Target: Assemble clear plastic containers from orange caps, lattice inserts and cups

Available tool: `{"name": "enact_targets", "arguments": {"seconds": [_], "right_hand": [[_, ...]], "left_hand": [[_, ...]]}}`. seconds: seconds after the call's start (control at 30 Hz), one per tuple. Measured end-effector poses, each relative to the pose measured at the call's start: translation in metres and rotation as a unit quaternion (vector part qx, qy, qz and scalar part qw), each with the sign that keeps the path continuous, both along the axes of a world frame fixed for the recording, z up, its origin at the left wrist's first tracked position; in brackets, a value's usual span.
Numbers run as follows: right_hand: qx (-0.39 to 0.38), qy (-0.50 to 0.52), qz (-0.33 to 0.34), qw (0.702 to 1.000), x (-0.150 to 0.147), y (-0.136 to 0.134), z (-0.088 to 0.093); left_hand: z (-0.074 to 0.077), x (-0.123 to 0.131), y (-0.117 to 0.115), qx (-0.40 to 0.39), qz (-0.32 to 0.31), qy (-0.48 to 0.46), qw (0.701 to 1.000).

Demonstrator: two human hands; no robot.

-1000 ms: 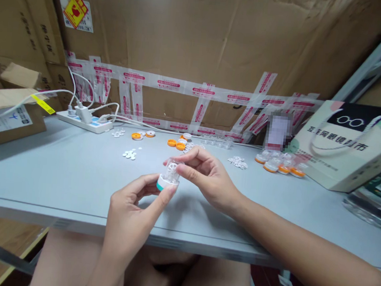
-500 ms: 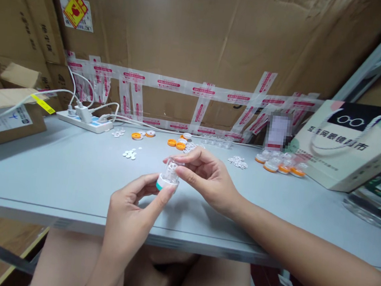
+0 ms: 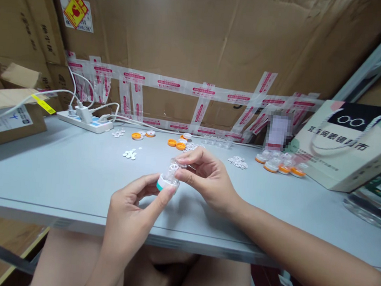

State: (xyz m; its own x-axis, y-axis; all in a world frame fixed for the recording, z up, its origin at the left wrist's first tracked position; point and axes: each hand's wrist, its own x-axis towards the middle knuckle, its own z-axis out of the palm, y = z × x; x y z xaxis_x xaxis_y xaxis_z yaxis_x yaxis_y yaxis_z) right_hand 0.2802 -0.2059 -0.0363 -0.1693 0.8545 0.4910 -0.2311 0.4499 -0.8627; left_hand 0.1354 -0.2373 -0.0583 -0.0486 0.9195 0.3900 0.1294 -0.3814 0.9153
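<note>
My left hand (image 3: 137, 210) grips the white and teal base (image 3: 166, 184) of a small round plastic case, above the front part of the grey table (image 3: 72, 181). Rising from that base is a clear part with a white slotted disc (image 3: 173, 169). The thumb and fingers of my right hand (image 3: 212, 181) pinch the clear part at its top right. Both hands are closed on the same assembly, which tilts slightly. My fingers hide some of its edges.
Small white pieces (image 3: 129, 154), orange caps (image 3: 180, 146) and a pile of white discs (image 3: 238, 162) lie farther back. Clear cases with orange bases (image 3: 285, 169) stand at right by a paper bag (image 3: 338, 148). A power strip (image 3: 94, 124) sits back left.
The clear part with the white disc has shifted very slightly in my right fingers. Both hands have otherwise hardly moved.
</note>
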Motion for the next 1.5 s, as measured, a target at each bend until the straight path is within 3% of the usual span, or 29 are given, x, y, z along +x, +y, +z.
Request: {"name": "enact_targets", "arguments": {"seconds": [0.23, 0.4, 0.53, 0.7, 0.87, 1.03, 1.2, 1.37, 1.5], "right_hand": [[-0.025, -0.005, 0.05, 0.998, 0.0, -0.002, 0.002], [-0.02, -0.009, 0.001, 1.0, 0.001, 0.001, -0.001], [-0.036, -0.004, 0.055, 0.998, 0.0, 0.002, -0.002], [-0.047, -0.027, 0.003, 0.999, 0.0, 0.002, -0.003], [-0.057, -0.033, 0.071, 0.995, 0.002, 0.003, -0.001], [-0.067, -0.085, 0.002, 0.994, 0.004, 0.004, 0.003], [-0.043, -0.157, 0.065, 0.985, 0.011, 0.005, 0.007], [-0.01, -0.205, -0.019, 0.978, 0.013, 0.006, 0.006], [-0.048, -0.204, -0.052, 0.976, 0.01, 0.005, 0.004]], "left_hand": [[-0.004, 0.0, 0.001, 0.014, 0.024, 0.007, 1.0], [-0.004, 0.0, 0.001, 0.027, 0.04, 0.031, 0.998], [-0.003, 0.0, 0.001, 0.029, 0.048, 0.033, 0.998], [-0.003, 0.001, 0.001, 0.048, 0.067, 0.082, 0.993], [-0.005, 0.0, 0.001, 0.064, 0.09, 0.113, 0.987], [-0.005, 0.0, 0.002, 0.059, 0.067, 0.123, 0.988], [-0.005, 0.0, 0.002, 0.068, 0.072, 0.127, 0.987], [-0.009, 0.001, 0.001, 0.131, 0.087, 0.154, 0.975], [-0.012, 0.001, 0.001, 0.178, 0.082, 0.175, 0.965]]}}
